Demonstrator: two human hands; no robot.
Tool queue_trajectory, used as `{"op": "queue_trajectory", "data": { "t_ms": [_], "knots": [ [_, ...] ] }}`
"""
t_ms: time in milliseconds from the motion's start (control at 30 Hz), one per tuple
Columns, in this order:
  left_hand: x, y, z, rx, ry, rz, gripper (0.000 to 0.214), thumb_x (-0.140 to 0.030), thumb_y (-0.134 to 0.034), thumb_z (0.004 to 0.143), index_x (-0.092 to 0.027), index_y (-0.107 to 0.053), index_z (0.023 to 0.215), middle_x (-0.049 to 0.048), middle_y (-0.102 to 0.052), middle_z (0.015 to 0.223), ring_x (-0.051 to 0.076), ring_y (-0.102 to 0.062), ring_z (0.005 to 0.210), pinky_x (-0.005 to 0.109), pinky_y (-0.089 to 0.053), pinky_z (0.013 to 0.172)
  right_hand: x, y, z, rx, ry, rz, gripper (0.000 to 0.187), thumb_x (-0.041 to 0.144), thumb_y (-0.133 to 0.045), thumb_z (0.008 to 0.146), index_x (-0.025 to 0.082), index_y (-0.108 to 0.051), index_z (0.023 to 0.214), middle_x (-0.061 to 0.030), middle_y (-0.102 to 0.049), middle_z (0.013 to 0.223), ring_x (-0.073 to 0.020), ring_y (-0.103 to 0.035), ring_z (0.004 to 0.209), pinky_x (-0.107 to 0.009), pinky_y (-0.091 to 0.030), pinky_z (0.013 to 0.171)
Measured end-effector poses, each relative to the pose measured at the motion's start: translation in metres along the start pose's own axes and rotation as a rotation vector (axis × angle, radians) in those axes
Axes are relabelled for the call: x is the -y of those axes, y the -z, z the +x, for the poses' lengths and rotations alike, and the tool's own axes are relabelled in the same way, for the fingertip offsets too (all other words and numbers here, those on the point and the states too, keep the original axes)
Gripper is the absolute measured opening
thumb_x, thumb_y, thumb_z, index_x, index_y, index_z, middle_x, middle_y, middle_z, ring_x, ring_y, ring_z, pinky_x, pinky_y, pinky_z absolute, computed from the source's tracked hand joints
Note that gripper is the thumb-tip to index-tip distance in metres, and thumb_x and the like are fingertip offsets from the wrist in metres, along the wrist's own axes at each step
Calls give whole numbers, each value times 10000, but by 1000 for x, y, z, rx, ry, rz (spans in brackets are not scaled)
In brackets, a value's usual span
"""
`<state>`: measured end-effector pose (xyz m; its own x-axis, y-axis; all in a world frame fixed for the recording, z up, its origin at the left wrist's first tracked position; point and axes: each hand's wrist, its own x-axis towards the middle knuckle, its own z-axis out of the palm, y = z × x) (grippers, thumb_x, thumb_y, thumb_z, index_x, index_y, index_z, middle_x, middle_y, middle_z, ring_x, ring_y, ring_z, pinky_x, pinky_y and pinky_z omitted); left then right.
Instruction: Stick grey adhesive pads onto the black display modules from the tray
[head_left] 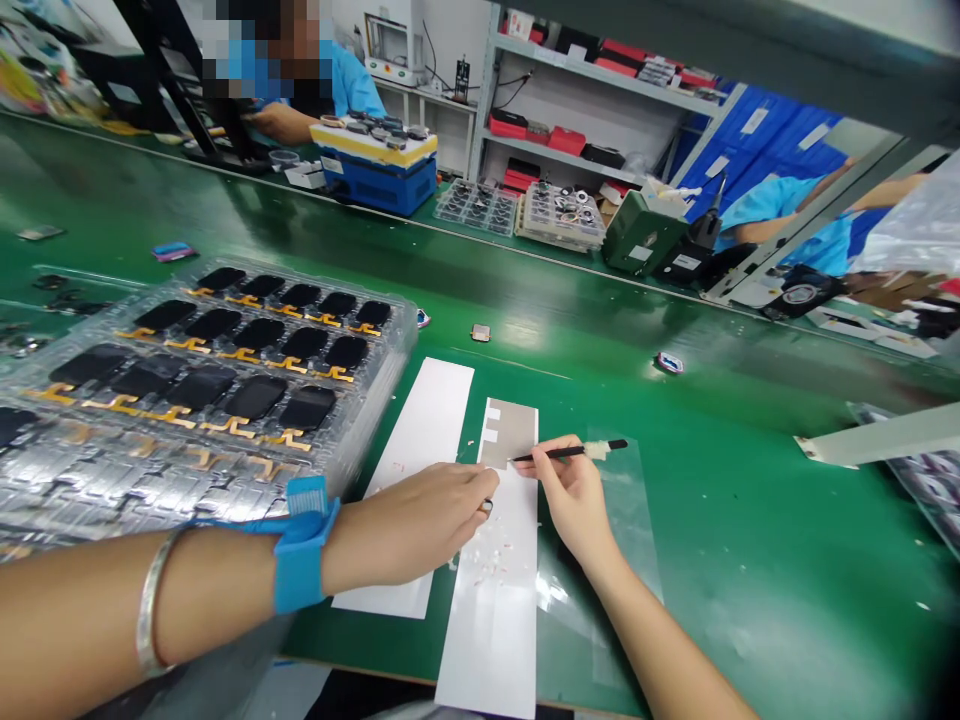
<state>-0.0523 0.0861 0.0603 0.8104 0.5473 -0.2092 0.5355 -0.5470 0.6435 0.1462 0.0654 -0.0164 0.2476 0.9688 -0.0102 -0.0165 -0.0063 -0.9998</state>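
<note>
My right hand (571, 497) pinches black tweezers (574, 452) whose tip touches the edge of a grey adhesive sheet (510, 432) lying on a long white backing strip (495, 610). My left hand (420, 520), with a blue wrist strap (301, 545) and a silver bangle, rests fingers-down on the strip just left of the tweezer tip; its fingertips are curled and seem to pinch a small part that I cannot make out. Small white bits lie scattered on the strip below the hands.
A stack of clear trays (187, 390) holding several black screens with orange flex cables sits at the left. A second white strip (420, 470) lies beside them. Across the green belt, a person in blue works by a blue-yellow machine (375, 165); shelves stand behind.
</note>
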Motion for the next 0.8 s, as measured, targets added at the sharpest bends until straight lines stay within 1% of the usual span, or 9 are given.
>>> {"op": "queue_trajectory", "data": {
  "t_ms": [100,233,367,467,567,700,800],
  "knots": [
    [-1,2,1,30,14,14,141,-145,-361,952,-179,-498,946,70,-609,944,238,-596,891,331,-441,738,-1,-4,2,6,-21,34,373,508,-761,744,192,-573,803,-2,-666,702,-180,-714,658,-327,-606,707],
    [-2,1,1,48,38,43,137,-150,-354,966,-177,-482,925,74,-608,942,237,-593,877,326,-429,714,2,-6,2,-6,-54,87,361,477,-776,741,182,-582,816,-22,-703,678,-184,-726,643,-307,-613,675],
    [0,-1,0,25,75,-9,172,-194,-338,984,-176,-500,1039,75,-615,940,253,-597,896,342,-424,729,11,-4,0,-30,-83,156,350,450,-794,730,176,-594,819,-27,-717,713,-187,-738,664,-290,-614,658],
    [0,0,0,11,105,-90,203,-224,-319,993,-187,-482,1108,70,-621,948,252,-599,899,350,-427,740,18,-1,-4,-61,-85,202,338,446,-784,740,189,-585,833,-15,-721,755,-179,-742,700,-289,-613,688],
    [-2,2,0,0,124,-138,185,-247,-309,998,-200,-476,1062,64,-616,958,240,-592,886,338,-429,722,20,0,-6,-72,-74,210,320,438,-775,754,198,-579,832,-11,-718,779,-175,-737,729,-309,-609,732],
    [-4,5,0,-74,144,-79,171,-271,-297,1003,-212,-443,938,53,-587,904,237,-569,854,336,-431,701,13,-2,-6,-62,-72,172,326,439,-792,731,199,-584,805,-4,-688,732,-184,-718,721,-331,-600,735],
    [-2,4,0,-67,131,-51,168,-262,-292,1008,-212,-450,980,64,-593,964,246,-575,915,357,-445,749,6,-4,-5,-44,-81,145,349,471,-790,714,209,-571,786,-6,-678,723,-190,-703,702,-339,-593,717]
  ]
}}
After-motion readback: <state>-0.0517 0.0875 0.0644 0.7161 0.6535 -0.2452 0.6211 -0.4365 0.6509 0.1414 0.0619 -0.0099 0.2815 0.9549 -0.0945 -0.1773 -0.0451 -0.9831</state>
